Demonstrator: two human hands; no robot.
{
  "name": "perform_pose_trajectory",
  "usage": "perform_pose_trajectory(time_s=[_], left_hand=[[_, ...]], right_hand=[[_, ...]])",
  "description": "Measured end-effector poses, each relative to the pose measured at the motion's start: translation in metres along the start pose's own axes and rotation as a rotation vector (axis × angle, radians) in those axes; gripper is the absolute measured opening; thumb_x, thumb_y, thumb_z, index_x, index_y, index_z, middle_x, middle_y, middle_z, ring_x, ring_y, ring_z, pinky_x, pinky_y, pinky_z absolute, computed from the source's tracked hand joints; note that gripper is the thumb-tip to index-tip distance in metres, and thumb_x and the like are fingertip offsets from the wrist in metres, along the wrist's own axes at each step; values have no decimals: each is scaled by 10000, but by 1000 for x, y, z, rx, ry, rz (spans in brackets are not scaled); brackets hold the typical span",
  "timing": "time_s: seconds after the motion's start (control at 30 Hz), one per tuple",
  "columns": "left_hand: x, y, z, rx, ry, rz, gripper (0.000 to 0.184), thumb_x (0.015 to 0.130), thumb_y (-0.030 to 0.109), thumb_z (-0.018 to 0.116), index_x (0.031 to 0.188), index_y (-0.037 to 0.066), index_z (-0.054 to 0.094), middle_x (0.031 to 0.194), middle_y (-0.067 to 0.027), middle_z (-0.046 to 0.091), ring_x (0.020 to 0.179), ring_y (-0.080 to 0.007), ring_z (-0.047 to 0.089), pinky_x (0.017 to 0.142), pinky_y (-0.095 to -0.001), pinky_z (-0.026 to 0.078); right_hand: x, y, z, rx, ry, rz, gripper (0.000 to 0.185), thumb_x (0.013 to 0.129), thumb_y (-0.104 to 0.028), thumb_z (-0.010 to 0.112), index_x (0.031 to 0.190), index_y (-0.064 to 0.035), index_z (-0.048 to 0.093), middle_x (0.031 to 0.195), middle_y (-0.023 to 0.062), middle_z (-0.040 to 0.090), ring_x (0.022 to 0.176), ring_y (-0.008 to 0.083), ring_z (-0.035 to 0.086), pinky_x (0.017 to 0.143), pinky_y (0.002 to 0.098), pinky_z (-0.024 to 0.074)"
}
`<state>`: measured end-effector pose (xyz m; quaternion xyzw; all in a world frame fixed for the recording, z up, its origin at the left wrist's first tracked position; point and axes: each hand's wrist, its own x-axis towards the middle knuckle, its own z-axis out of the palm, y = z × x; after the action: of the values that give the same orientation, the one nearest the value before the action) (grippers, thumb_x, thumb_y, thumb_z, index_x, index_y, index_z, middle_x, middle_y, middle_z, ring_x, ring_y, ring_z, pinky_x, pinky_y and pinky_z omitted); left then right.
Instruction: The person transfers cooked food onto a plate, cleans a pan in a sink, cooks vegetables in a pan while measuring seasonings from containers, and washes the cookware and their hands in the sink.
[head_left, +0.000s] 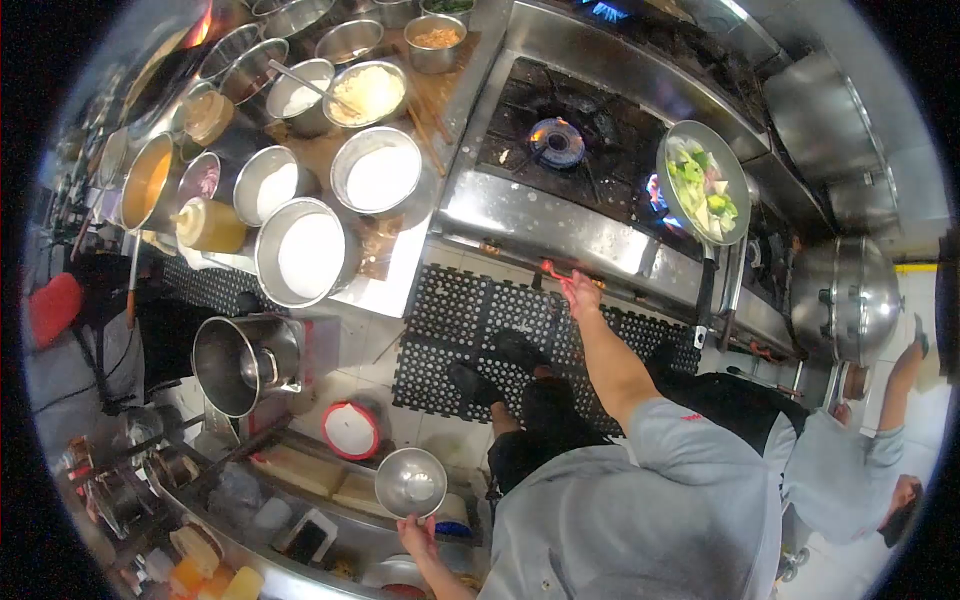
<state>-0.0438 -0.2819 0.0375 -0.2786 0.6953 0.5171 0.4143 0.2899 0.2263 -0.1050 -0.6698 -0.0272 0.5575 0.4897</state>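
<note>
While the left hand point(418, 535) held a shallow metal bowl point(411, 482) by its rim, the right hand point(582, 290) was stretched to the front edge of the stove point(560, 222). There its fingers were at a red knob point(556, 268); whether they were closed around it, I could not tell. The left hand was narrow on the near side of the bowl, with the inside facing up, above the inner edge of the lower bench point(365, 508). Just beyond the bowl was a round red-rimmed container point(376, 440) with white contents.

On the stove, a burner point(556, 143) was burning near the middle. Toward the right end, a frying pan point(684, 135) with cut green vegetables point(705, 190) sat over a flame, and its black handle point(706, 285) passed beyond the front edge. On the upper bench point(383, 292), a large metal pot point(266, 255) with white contents was near the front corner, just beside a yellow squeeze bottle point(213, 229). Another person's grey sleeve point(838, 478) was at the right.
</note>
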Motion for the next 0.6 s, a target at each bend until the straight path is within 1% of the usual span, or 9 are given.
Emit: perform_pose_trajectory(time_s=[0.1, 0.17, 0.2, 0.27, 0.33, 0.37, 0.47, 0.53, 0.6], left_hand=[[-14, 5, 16, -8, -6, -11, 161, 854, 47, 561, 968, 78, 451, 991, -110, 566, 695, -269, 647, 567, -301, 586], [-20, 7, 27, -7, 7, -20, 161, 851, 45, 565, 965, 75, 455, 987, -114, 569, 708, -268, 646, 577, -300, 583], [-22, 7, 29, -13, -8, -6, 167, 847, 42, 566, 968, 76, 456, 980, -116, 574, 720, -268, 645, 581, -294, 579], [-21, 5, 28, -23, -21, 7, 173, 844, 39, 568, 972, 77, 458, 974, -117, 579, 732, -268, 645, 585, -289, 575], [-18, 5, 26, -18, -38, -38, 273, 839, 48, 554, 1097, 60, 467, 1050, -121, 562, 763, -287, 656, 604, -298, 592], [-19, 4, 26, -22, -34, -38, 273, 839, 48, 554, 1097, 60, 467, 1050, -121, 562, 763, -287, 656, 604, -298, 592], [-27, 8, 32, -42, -11, 8, 276, 845, 50, 545, 1109, 71, 466, 1039, -112, 575, 743, -273, 660, 575, -285, 583], [-36, 11, 36, -76, -26, 47, 194, 852, 48, 570, 1017, 74, 471, 961, -113, 594, 712, -225, 639, 562, -258, 558], [-37, 9, 32, -89, -14, 46, 221, 854, 47, 568, 1055, 78, 478, 983, -108, 597, 722, -218, 639, 559, -246, 552]], right_hand=[[2, -3, -3, -13, 5, 18, 311, 932, -135, 582, 1209, -7, 526, 1060, 97, 610, 840, 229, 651, 756, 296, 584], [0, -1, 1, 18, 23, -28, 303, 937, -127, 576, 1177, 48, 519, 939, 157, 634, 730, 236, 651, 702, 319, 589], [-2, 0, 2, 17, 20, -24, 303, 937, -127, 576, 1177, 48, 519, 939, 157, 634, 730, 236, 651, 702, 319, 589], [-1, -1, 2, 20, 32, -33, 310, 935, -119, 577, 1190, 46, 520, 940, 142, 637, 730, 229, 653, 692, 316, 590], [1, 0, 0, 29, 25, -22, 322, 931, -124, 584, 1214, 15, 519, 989, 123, 623, 782, 235, 653, 715, 308, 587], [2, 1, -1, 40, 19, -11, 338, 927, -129, 591, 1237, -16, 519, 1038, 103, 610, 835, 240, 653, 739, 300, 584], [6, 4, -3, 27, 0, 1, 333, 920, -126, 601, 1226, -19, 525, 1033, 95, 613, 840, 243, 653, 741, 310, 585], [6, 4, -5, 37, -11, 4, 321, 917, -124, 605, 1212, -17, 533, 1026, 92, 614, 841, 244, 653, 741, 311, 586], [4, 3, -5, 48, -25, 6, 310, 915, -122, 609, 1198, -15, 540, 1019, 89, 615, 842, 245, 654, 742, 312, 586]])
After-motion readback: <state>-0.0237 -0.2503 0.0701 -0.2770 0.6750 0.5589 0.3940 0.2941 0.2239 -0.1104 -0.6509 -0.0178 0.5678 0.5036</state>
